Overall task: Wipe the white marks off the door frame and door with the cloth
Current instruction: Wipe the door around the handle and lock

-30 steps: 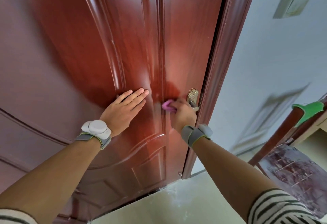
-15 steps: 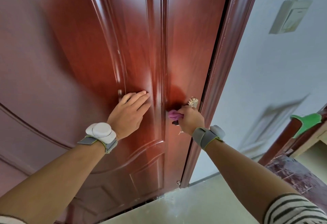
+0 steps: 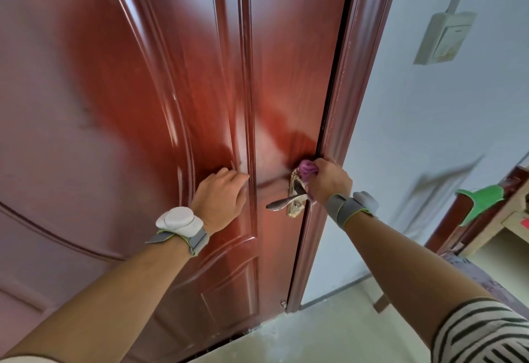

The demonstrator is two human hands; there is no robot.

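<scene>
A glossy red-brown door (image 3: 160,99) fills the left and middle, with its matching door frame (image 3: 352,82) running up its right edge. My right hand (image 3: 327,180) is shut on a bunched pink cloth (image 3: 307,170), pressed where the door's edge meets the frame, just above the brass handle (image 3: 287,202). My left hand (image 3: 221,196) rests against the door's raised moulding with its fingers curled and nothing in it. Faint whitish specks show along the frame higher up.
A pale wall (image 3: 415,139) lies right of the frame, carrying a switch box (image 3: 445,37) with a conduit. A wooden piece of furniture with a green cloth (image 3: 481,202) stands at the far right. Below is a light floor (image 3: 329,331).
My right hand has carried the cloth from the door face left of the handle up and right to the frame's edge. My left hand's fingers have curled from flat.
</scene>
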